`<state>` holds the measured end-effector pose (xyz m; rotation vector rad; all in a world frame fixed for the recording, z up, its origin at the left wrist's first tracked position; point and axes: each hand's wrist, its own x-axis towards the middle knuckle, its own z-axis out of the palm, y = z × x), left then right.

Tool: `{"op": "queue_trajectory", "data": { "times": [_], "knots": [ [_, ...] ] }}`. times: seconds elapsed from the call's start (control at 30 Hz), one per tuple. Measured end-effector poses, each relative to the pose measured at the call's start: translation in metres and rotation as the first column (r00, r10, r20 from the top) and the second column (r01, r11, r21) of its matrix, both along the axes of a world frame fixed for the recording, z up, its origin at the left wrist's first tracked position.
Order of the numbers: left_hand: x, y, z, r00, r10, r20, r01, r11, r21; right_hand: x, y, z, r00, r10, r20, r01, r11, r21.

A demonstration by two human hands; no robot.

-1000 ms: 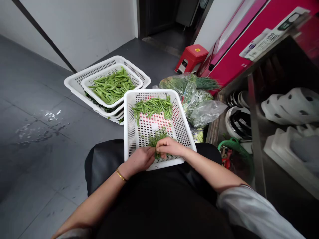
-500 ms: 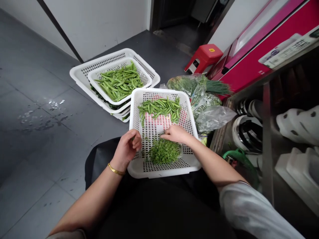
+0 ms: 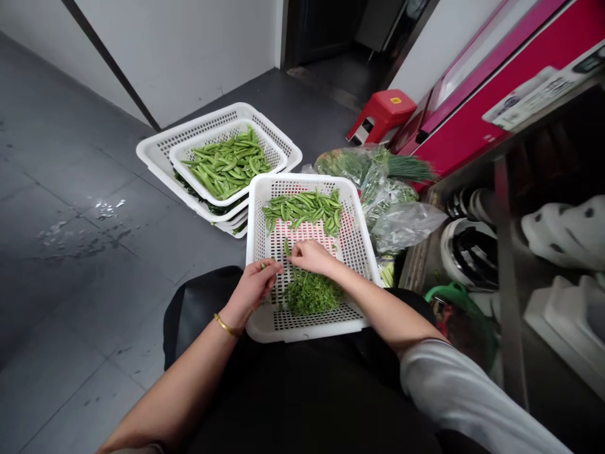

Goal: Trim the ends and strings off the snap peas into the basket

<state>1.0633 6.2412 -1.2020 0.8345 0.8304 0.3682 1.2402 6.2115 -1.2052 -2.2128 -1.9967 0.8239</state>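
Note:
A white perforated basket (image 3: 307, 330) rests on my lap. Green pea pods (image 3: 302, 208) lie across its far half, and a heap of thin green trimmings (image 3: 312, 294) sits at the near end. Over the middle, my right hand (image 3: 312, 257) is closed in a pinch, with a single pea pod (image 3: 287, 247) at its fingertips. My left hand (image 3: 255, 285), closed too, is at the basket's left rim with its fingertips towards the right hand. A speck of green shows between its fingers, too small to name.
Stacked white baskets (image 3: 155, 151) on the floor at the left hold more pods (image 3: 229, 161). To the right lie bagged greens (image 3: 352, 162), a clear plastic bag (image 3: 409, 224) and a red stool (image 3: 390, 108). A metal shelf with containers and a green basket (image 3: 456, 296) stands at far right.
My right hand has moved slightly left and now has a pod at its fingertips. My left hand has come right, closer to it. The view has shifted a little.

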Motion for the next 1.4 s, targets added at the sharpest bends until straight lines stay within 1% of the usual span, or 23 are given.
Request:
{"op": "queue_trajectory", "data": {
  "times": [0.1, 0.2, 0.27, 0.37, 0.4, 0.47, 0.57, 0.63, 0.73, 0.77, 0.83, 0.9, 0.93, 0.97, 1.0, 1.03, 1.1, 1.13, 1.2, 1.27, 1.3, 1.33, 1.4],
  "knots": [
    [0.004, -0.007, -0.003, 0.996, -0.066, -0.06, 0.072, 0.991, 0.11, -0.007, -0.052, 0.026, 0.997, 0.07, 0.043, -0.077, 0.979, 0.188],
    [0.007, -0.015, -0.003, 0.996, -0.079, -0.031, 0.082, 0.988, 0.127, -0.017, -0.085, 0.035, 0.989, 0.109, 0.099, -0.134, 0.943, 0.303],
    [0.008, -0.02, -0.001, 0.997, -0.071, 0.033, 0.069, 0.996, 0.05, -0.018, -0.096, 0.034, 0.997, 0.081, 0.015, -0.081, 0.919, 0.386],
    [0.01, -0.025, 0.003, 0.989, -0.083, 0.125, 0.094, 0.992, -0.085, -0.014, -0.101, 0.028, 0.96, 0.019, -0.279, 0.12, 0.873, 0.472],
    [0.01, -0.026, 0.003, 0.985, -0.094, 0.147, 0.112, 0.987, -0.117, -0.013, -0.102, 0.026, 0.913, -0.007, -0.407, 0.204, 0.873, 0.442],
    [0.012, -0.029, 0.002, 0.978, -0.122, 0.169, 0.149, 0.976, -0.158, -0.013, -0.104, 0.023, 0.749, -0.065, -0.66, 0.323, 0.905, 0.277],
    [0.014, -0.032, -0.001, 0.967, -0.189, 0.17, 0.219, 0.959, -0.178, -0.019, -0.108, 0.02, 0.469, -0.143, -0.871, 0.282, 0.96, -0.006],
    [0.015, -0.033, -0.004, 0.96, -0.23, 0.161, 0.258, 0.949, -0.181, -0.025, -0.11, 0.018, 0.429, -0.157, -0.889, 0.227, 0.972, -0.061],
    [0.015, -0.032, -0.005, 0.958, -0.245, 0.15, 0.271, 0.944, -0.188, -0.025, -0.109, 0.016, 0.485, -0.154, -0.861, 0.239, 0.97, -0.038],
    [0.015, -0.031, -0.005, 0.957, -0.246, 0.151, 0.272, 0.943, -0.191, -0.021, -0.108, 0.016, 0.48, -0.171, -0.861, 0.28, 0.959, -0.034],
    [0.013, -0.029, -0.005, 0.955, -0.252, 0.154, 0.28, 0.94, -0.194, -0.005, -0.103, 0.016, 0.416, -0.228, -0.88, 0.421, 0.906, -0.036],
    [0.012, -0.026, -0.003, 0.951, -0.269, 0.152, 0.295, 0.936, -0.19, 0.018, -0.099, 0.019, 0.353, -0.271, -0.895, 0.608, 0.794, -0.001],
    [0.011, -0.024, -0.002, 0.949, -0.278, 0.149, 0.303, 0.934, -0.187, 0.029, -0.097, 0.021, 0.356, -0.284, -0.89, 0.671, 0.741, 0.033],
    [0.01, -0.023, -0.002, 0.947, -0.287, 0.144, 0.31, 0.933, -0.185, 0.037, -0.096, 0.024, 0.4, -0.291, -0.869, 0.699, 0.71, 0.084],
    [0.01, -0.023, -0.001, 0.946, -0.295, 0.138, 0.317, 0.931, -0.182, 0.043, -0.096, 0.028, 0.493, -0.293, -0.819, 0.688, 0.708, 0.161],
    [0.01, -0.023, -0.001, 0.944, -0.304, 0.132, 0.324, 0.929, -0.18, 0.045, -0.096, 0.031, 0.628, -0.28, -0.726, 0.624, 0.738, 0.256],
    [0.01, -0.023, -0.001, 0.937, -0.328, 0.123, 0.346, 0.923, -0.172, 0.038, -0.098, 0.037, 0.901, -0.157, -0.404, 0.336, 0.842, 0.422],
    [0.01, -0.023, -0.001, 0.929, -0.351, 0.118, 0.367, 0.916, -0.163, 0.03, -0.098, 0.038, 0.975, -0.055, -0.214, 0.149, 0.88, 0.452],
    [0.011, -0.024, -0.002, 0.909, -0.407, 0.084, 0.415, 0.904, -0.107, 0.012, -0.097, 0.039, 0.985, 0.15, 0.083, -0.17, 0.909, 0.381],
    [0.01, -0.026, 0.0, 0.887, -0.462, 0.0, 0.461, 0.883, 0.087, 0.0, -0.096, 0.038, 0.936, 0.289, 0.201, -0.334, 0.909, 0.249],
    [0.009, -0.027, 0.002, 0.866, -0.498, -0.051, 0.495, 0.837, 0.234, -0.002, -0.096, 0.038, 0.92, 0.338, 0.201, -0.375, 0.907, 0.193],
    [0.008, -0.029, 0.005, 0.835, -0.541, -0.099, 0.534, 0.753, 0.385, -0.003, -0.096, 0.038, 0.911, 0.381, 0.158, -0.404, 0.902, 0.153],
    [0.005, -0.032, 0.013, 0.746, -0.644, -0.168, 0.596, 0.534, 0.6, 0.001, -0.098, 0.039, 0.892, 0.449, -0.057, -0.437, 0.887, 0.146]
  ]
}}
